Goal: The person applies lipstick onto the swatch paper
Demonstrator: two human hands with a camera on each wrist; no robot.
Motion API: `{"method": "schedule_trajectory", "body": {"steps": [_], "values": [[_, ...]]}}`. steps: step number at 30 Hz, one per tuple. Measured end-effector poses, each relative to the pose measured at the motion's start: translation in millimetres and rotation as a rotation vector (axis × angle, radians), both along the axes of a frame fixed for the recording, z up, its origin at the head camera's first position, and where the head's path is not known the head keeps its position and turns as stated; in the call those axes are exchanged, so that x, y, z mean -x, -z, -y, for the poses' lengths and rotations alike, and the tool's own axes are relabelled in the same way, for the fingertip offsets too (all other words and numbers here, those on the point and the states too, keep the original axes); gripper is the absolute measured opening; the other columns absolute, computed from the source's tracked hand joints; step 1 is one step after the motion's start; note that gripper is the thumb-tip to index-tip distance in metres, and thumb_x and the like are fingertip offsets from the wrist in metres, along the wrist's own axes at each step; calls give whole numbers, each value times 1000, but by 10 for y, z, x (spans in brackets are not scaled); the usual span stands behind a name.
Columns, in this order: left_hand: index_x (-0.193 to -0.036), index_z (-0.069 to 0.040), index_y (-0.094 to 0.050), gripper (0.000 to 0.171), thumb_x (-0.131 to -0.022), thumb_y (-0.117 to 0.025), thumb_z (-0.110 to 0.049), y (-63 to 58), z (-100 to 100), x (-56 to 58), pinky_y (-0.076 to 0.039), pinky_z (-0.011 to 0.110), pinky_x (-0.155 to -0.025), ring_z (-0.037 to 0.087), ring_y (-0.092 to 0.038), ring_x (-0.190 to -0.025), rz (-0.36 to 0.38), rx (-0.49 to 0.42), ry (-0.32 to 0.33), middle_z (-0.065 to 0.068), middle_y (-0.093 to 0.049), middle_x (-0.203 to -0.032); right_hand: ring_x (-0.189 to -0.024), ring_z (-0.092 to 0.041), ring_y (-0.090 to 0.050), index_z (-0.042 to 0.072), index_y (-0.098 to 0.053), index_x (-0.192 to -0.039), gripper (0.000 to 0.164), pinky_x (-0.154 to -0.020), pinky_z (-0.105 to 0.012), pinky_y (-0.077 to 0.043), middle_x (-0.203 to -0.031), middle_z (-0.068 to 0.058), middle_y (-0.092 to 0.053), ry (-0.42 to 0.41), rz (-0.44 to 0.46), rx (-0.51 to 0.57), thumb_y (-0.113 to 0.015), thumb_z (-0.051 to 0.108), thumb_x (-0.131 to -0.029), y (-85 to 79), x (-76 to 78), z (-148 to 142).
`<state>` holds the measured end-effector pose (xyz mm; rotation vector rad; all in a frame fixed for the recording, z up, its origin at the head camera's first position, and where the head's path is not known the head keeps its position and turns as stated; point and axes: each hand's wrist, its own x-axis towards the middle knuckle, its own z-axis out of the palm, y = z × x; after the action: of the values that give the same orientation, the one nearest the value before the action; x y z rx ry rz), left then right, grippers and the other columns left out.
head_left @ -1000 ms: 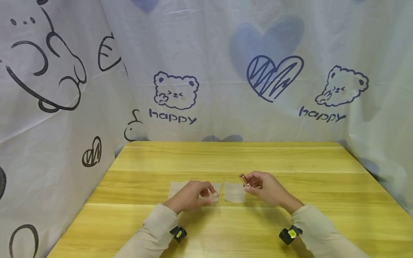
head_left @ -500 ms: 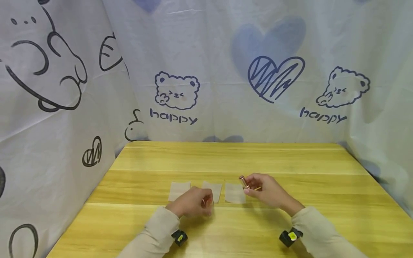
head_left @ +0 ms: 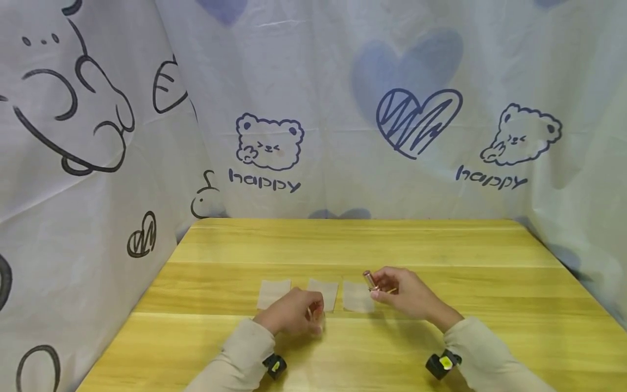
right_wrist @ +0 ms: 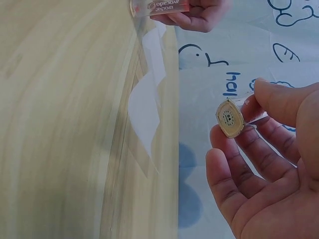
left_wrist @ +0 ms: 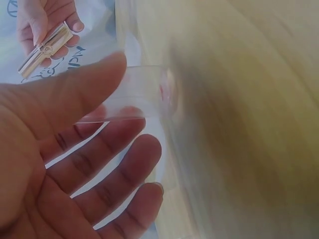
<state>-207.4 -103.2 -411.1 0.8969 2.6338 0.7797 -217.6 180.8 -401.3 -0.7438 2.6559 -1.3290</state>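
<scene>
My left hand [head_left: 294, 313] holds a small clear cylindrical container [left_wrist: 139, 92] between thumb and forefinger, with the other fingers loosely spread. Its end is close over the wooden table [head_left: 313, 370]. Red lettering including "avocado" shows upside down on the container [right_wrist: 160, 6] in the right wrist view. Pinched in my right hand [head_left: 413, 294] is a shiny rose-gold lipstick tube [head_left: 369, 280], raised and tilted. Its base with a round sticker faces the right wrist camera, while the left wrist view shows the lipstick tube [left_wrist: 46, 50] lengthwise with a ring emblem midway.
Three beige paper squares lie in a row: a left square [head_left: 272, 294], a middle square [head_left: 327, 294] and a right square [head_left: 356, 298]. The left hand overlaps the first two. Behind the table hangs a printed white curtain [head_left: 338, 163].
My left hand has drawn back toward me from the paper squares with the clear container, lowering it near the table. My right hand stays almost still with the lipstick tube.
</scene>
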Motion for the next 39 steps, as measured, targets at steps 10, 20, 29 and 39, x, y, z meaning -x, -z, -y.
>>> {"method": "schedule_trajectory", "body": {"steps": [10,20,29,39], "values": [[-80,-15,-54,31,-75,-84,-9,50,-16,28,-46,20,-64,3,-52,-68,-34,18,19,-11,-58,-79,-88,-16,-62,4,-65,-112,26,-75,-30,-53,-96,0,-66,1,3,-2,-69,21,-92,-2,-5,-23],[-81,-16,-54,31,-74,-85,-12,38,-13,24,-46,22,-67,5,-52,-71,-36,38,7,-10,-59,-81,-89,-17,-62,2,-65,-113,28,-76,-34,-53,-97,-1,-66,-11,-5,4,-69,20,-92,-45,-5,-20],[-111,-16,-57,44,-76,-84,-22,-27,27,38,-50,33,-80,15,-60,-88,54,59,-48,0,-65,-99,-90,-17,-62,2,-64,-113,28,-76,-31,-53,-98,-1,-67,-18,-21,3,-69,20,-92,-89,8,12],[-133,-12,-49,56,-87,-75,-31,-144,39,88,-50,44,-82,33,-60,-100,21,-70,-68,14,-61,-115,-85,-17,-63,-1,-62,-115,28,-76,-29,-53,-95,-2,-65,-66,6,52,-68,16,-93,-62,23,96]]}}
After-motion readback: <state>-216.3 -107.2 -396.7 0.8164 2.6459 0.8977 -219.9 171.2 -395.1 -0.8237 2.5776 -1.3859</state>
